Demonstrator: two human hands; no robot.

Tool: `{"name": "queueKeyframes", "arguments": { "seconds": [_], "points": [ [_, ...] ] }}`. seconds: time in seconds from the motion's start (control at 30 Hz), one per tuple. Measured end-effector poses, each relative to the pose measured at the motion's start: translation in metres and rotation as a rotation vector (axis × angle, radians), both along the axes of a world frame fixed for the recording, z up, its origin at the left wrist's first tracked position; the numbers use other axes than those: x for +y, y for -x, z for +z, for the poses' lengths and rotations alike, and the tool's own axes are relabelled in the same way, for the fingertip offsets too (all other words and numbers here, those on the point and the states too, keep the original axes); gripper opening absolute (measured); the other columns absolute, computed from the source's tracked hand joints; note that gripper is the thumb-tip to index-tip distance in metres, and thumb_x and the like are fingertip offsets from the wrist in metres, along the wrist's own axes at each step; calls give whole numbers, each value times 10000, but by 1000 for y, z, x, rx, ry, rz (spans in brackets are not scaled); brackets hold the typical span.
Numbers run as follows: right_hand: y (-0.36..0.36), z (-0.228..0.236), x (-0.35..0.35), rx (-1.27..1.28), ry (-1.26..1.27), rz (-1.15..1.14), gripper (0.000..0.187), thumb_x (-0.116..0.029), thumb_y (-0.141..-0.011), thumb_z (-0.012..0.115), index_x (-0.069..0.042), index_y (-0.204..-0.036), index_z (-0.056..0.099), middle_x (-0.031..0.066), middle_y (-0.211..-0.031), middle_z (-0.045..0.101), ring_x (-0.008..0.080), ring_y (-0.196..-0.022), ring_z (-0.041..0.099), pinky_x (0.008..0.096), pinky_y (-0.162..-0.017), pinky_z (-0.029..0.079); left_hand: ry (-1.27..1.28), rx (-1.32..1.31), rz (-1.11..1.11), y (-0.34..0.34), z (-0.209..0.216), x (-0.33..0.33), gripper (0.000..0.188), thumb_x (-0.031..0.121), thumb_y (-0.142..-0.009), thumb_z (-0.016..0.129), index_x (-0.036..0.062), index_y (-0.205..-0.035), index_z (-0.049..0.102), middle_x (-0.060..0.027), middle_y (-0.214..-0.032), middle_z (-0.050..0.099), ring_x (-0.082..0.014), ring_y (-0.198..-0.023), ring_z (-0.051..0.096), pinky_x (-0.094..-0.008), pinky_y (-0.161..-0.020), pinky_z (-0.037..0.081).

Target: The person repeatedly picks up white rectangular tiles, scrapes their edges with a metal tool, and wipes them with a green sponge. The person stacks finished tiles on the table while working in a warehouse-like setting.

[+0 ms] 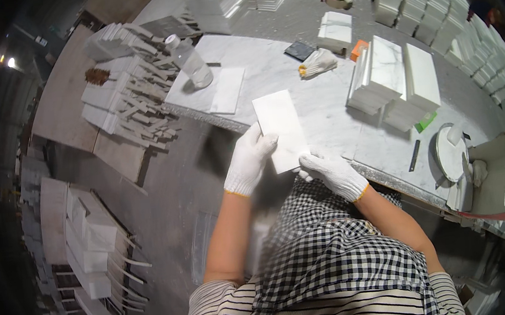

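Between my two gloved hands I hold a white rectangular tile [281,123], tilted above the table's front edge. My left hand [249,158] grips its left side, with the thumb lying on the face. At the lower right corner my right hand [330,173] closes on the tile, its thumb on top and fingers underneath. Both hands wear white knit gloves with yellow cuffs. Beyond the tile is the marble-topped table [280,64]. Another white tile [228,91] lies on it to the left, beside a clear bottle [190,62] with a white cap.
Stacked tiles [378,75] stand right of centre, near a spare glove [318,63] and a dark square pad [299,50]. A round white container [451,152] and an open box [496,176] sit at the right edge. Slatted racks [132,102] with tiles stand left.
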State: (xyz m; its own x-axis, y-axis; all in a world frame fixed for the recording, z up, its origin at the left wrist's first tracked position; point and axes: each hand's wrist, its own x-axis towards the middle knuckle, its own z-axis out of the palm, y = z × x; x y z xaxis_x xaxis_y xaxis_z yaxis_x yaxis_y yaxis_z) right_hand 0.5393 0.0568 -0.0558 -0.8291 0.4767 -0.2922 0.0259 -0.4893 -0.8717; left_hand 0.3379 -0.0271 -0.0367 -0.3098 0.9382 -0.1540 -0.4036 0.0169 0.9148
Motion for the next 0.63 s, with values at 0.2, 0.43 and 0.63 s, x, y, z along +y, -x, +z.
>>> {"name": "queueKeyframes", "arguments": {
  "seconds": [0.2,0.43,0.63],
  "points": [
    [-6,-3,8,-140,34,-42,366,-349,-1046,588,-6,-1146,666,18,-863,683,91,-689,585,232,-601,477,78,-133,-7,-11,-30,14,310,97,-958,653,-114,-1183,632,-140,-1127,700,-191,-1015,671,-322,-920,548],
    [-42,-17,11,-290,-420,-42,376,-327,-1005,494,-25,-854,660,11,-703,605,102,-630,530,278,-596,455,174,156,-66,40,-63,81,275,117,-938,643,-82,-1126,673,-123,-1034,715,-202,-943,667,-353,-847,540],
    [-69,-28,5,-380,-471,-104,373,-352,-1016,532,-40,-1070,730,105,-881,722,177,-817,650,315,-806,526,346,923,-59,78,-84,153,425,278,-860,653,-30,-1145,724,-154,-996,748,-234,-866,686,-399,-778,536]
  ]
}}
